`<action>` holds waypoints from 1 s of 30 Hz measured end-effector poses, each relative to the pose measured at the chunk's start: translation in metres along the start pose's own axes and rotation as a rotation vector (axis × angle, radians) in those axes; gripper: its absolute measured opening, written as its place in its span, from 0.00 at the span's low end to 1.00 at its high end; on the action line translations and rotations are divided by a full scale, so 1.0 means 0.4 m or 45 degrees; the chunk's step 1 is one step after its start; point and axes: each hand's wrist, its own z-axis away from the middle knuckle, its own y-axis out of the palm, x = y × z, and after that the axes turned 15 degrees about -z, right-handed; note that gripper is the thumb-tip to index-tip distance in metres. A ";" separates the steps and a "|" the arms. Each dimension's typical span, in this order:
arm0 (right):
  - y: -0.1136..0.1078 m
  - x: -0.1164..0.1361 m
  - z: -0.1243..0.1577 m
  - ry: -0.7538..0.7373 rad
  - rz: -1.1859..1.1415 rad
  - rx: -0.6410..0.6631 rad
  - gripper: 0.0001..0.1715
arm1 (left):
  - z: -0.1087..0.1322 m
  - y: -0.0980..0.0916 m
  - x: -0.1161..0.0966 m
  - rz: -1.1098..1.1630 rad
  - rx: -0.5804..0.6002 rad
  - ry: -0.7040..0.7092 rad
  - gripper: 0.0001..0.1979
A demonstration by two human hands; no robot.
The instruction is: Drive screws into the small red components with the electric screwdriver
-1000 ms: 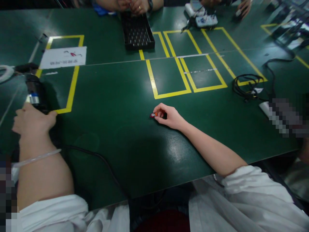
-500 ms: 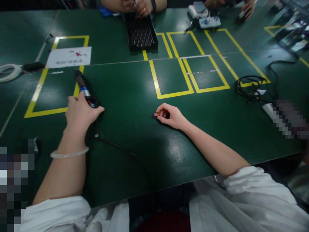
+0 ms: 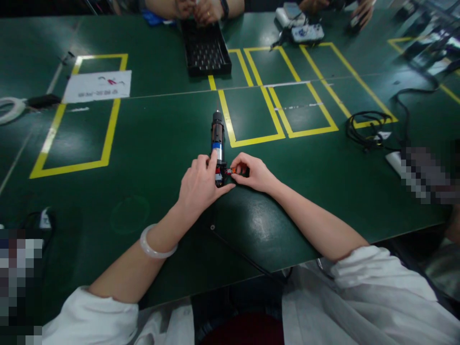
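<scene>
Two hands meet at a black tool, a small red-orange part pinched beside it

Nearest, white sleeves [image 3: 89, 318] are pushed up both forearms, well below the black tool [image 3: 217, 134]. A dark cord [image 3: 247, 261] runs across the bench [image 3: 161, 139] from below the black tool toward the near edge. A pale bracelet [image 3: 153, 244] circles the left wrist, down and to the left of the tool.

The left hand [image 3: 197, 184] holds the tool's near end, fingers bent along its left side and thumb stretched out past its right. The right hand [image 3: 255, 172] pinches the small part [image 3: 230, 171] between thumb and forefinger, just right of that near end; whether part and tool touch, I cannot tell. The tool's narrow end points away from the person.

Beyond, yellow tape [image 3: 257, 141] marks boxes close to the tool's right, and a black cable [image 3: 372, 140] lies coiled well to its right. A white sheet [image 3: 98, 86] rests farther off, left of the tool. A black tray [image 3: 209, 70] sits straight beyond the tool, with a co-worker's hands [image 3: 208, 10] over its far end. Farther right of the tool lies a white power strip [image 3: 307, 32].
</scene>
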 end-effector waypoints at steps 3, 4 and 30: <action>-0.002 -0.001 0.000 -0.018 0.000 -0.001 0.07 | 0.000 0.005 0.000 0.004 -0.006 -0.001 0.47; -0.003 -0.002 0.000 -0.022 -0.002 -0.006 0.07 | 0.001 0.007 0.001 0.005 -0.008 0.000 0.47; 0.001 0.008 0.005 -0.145 0.116 0.070 0.12 | -0.010 -0.008 -0.013 -0.021 0.005 -0.029 0.41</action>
